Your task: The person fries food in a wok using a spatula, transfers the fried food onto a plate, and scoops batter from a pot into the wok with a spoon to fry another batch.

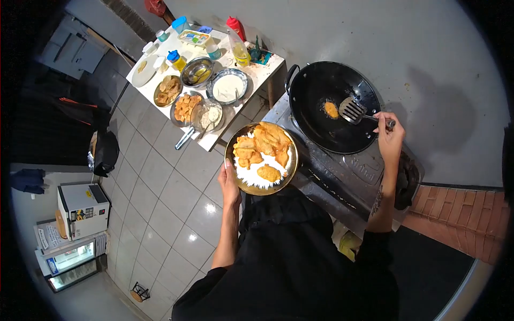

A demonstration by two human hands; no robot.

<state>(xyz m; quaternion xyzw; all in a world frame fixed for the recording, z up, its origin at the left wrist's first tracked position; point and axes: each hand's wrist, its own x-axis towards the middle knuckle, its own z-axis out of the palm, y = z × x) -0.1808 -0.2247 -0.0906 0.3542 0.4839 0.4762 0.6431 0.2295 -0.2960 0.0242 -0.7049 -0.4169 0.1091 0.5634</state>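
My left hand (pixel 229 182) grips the rim of a round metal plate (pixel 241 185), held level in front of my body. On the plate, several golden fried pieces (pixel 272 140) lie on white paper (pixel 251 174). In my right hand (pixel 389 134) is the handle of a slotted spatula (pixel 353 111), my fingers closed around it. The spatula's head is inside a black wok (pixel 332 139), just right of a single small orange-brown piece (pixel 331 110) with bubbles around it.
The wok sits on a metal stove (pixel 321 166) by the grey wall. At the upper left, a white table (pixel 257 85) bears a bowl of white batter (pixel 228 87), a plate of orange cubes (pixel 187 108), a glass bowl (pixel 208 116), bottles and tubs. A brick ledge (pixel 460 219) is at right.
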